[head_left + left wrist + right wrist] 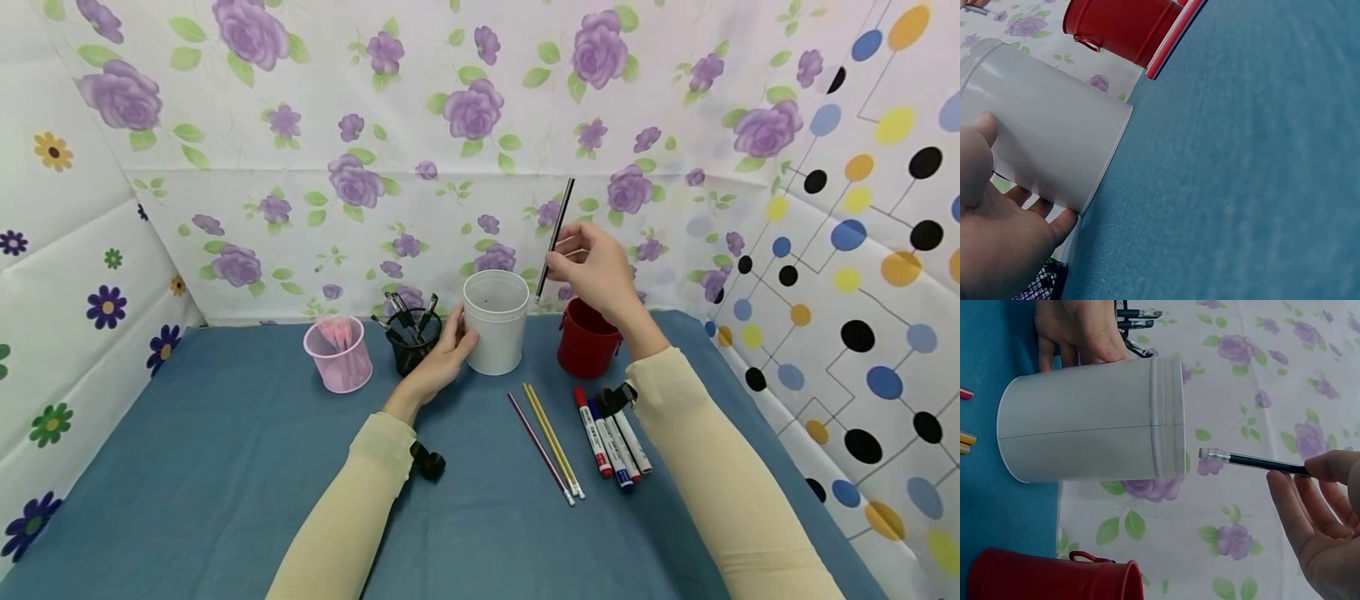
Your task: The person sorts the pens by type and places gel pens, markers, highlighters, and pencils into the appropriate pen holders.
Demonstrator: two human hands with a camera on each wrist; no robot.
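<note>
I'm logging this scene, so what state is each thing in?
Black pencil: held tilted in the right hand, eraser end down
White bucket: upright, held by the left hand
Red bucket: upright, open-topped
Pink cup: upright, occupied
Black cup: upright, occupied
Yellow pencils: lying flat
Dark-red pencil: lying flat
Markers: lying side by side

With the white bucket [497,346] as the dial's centre, I see the person's left hand [442,357] gripping it at eight o'clock and the right hand [597,268] pinching a tilted black pencil [562,215] at one. A black pen holder [408,360] and a pink cup [343,370] stand at nine, the red bucket [583,348] at three; markers [611,446] lie at four, three loose pencils [554,442] at five.
</note>
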